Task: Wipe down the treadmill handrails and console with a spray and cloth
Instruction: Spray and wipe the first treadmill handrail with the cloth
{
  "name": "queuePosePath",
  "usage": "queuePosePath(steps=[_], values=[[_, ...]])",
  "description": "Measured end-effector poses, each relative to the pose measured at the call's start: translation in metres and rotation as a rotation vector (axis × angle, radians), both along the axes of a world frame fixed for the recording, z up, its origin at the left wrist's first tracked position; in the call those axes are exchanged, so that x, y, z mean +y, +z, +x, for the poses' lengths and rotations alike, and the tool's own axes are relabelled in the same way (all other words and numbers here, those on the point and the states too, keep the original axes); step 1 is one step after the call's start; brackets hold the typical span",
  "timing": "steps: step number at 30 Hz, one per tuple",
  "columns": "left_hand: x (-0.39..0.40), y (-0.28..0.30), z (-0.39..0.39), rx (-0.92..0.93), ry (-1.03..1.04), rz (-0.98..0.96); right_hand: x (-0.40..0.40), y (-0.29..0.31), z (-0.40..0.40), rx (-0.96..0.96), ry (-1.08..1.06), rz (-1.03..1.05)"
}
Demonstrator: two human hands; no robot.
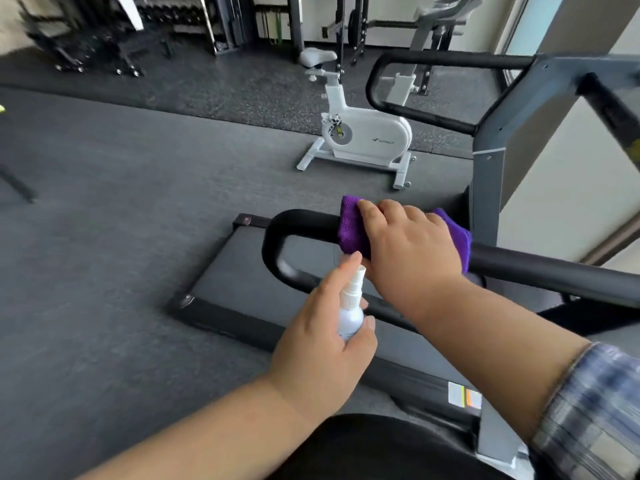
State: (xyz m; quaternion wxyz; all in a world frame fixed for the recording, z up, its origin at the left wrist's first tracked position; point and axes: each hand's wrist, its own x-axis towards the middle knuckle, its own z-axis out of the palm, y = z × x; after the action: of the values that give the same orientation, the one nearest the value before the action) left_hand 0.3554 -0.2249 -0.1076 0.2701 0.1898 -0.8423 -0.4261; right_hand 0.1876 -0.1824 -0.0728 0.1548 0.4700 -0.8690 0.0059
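A: Gym room, dark grey rubber floor (138, 209). Where's the work?

B: On the near black padded treadmill handrail (540, 268). Everything below is placed relative to that rail.

A: Cloth?

B: Purple microfibre cloth (351, 230) is draped over the top of the rail, close to its curved end. Right hand (412, 244) lies on top of it, fingers curled over cloth and rail together. Likely so the cloth wraps the tube and cleans more than the top face.

A: Spray?

B: Small white plastic spray bottle (349, 313), just on the near side of the rail, below the cloth's edge. Left hand (325, 337) is wrapped round the body, forefinger on the pump top. Nozzle points up toward the cloth and rail. My read: wetting the cloth or the rail section next to it without letting go of either.

A: Rest of the machine?

B: Black treadmill belt deck (311, 271) beneath the rail. Grey metal upright (491, 188) at the rail's far right. Second black handrail (433, 60) beyond, across the deck. Console not in view.

A: Anything else nearby?

B: White exercise bike (363, 133) on the floor well beyond the rail. Racks further back, blurred.

A: Progress?

B: Judging by position, this rail is in hand; the other rail and the console look still to do.
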Motion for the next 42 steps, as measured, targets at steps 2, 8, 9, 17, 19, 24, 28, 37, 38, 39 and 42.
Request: queuePosePath(steps=[2,8,9,17,19,24,28,37,38,39,42], values=[[-0.019,0.001,0.012,0.006,0.022,-0.013,-0.024,0.000,0.011,0.004,0.014,0.030],[-0.081,-0.001,0.049,-0.015,0.042,-0.028,-0.096,-0.002,0.042,0.055,0.044,0.115],[-0.091,-0.001,0.054,-0.011,0.039,-0.033,-0.107,-0.003,0.046,0.073,0.059,0.127],[-0.166,-0.003,0.067,0.035,0.049,-0.090,-0.171,-0.034,0.082,0.290,0.288,0.376],[-0.185,-0.001,0.066,0.059,0.045,-0.098,-0.171,-0.044,0.084,0.311,0.317,0.399],[-0.209,0.013,0.056,0.090,0.046,-0.115,-0.168,-0.055,0.089,0.170,0.461,0.115],[-0.223,0.025,0.044,0.132,0.043,-0.139,-0.143,-0.088,0.109,-0.098,0.554,0.240],[-0.189,0.031,0.020,-0.098,-0.158,-0.164,-0.049,-0.067,0.138,-0.947,0.101,-0.880],[-0.182,0.032,0.015,-0.133,-0.182,-0.194,-0.040,-0.063,0.141,-1.044,0.069,-1.007],[-0.176,0.033,0.009,-0.158,-0.192,-0.240,-0.032,-0.058,0.145,-1.091,0.033,-1.118],[-0.160,0.037,-0.011,-0.205,-0.219,-0.334,-0.012,-0.047,0.148,-1.025,-0.084,-1.331]])
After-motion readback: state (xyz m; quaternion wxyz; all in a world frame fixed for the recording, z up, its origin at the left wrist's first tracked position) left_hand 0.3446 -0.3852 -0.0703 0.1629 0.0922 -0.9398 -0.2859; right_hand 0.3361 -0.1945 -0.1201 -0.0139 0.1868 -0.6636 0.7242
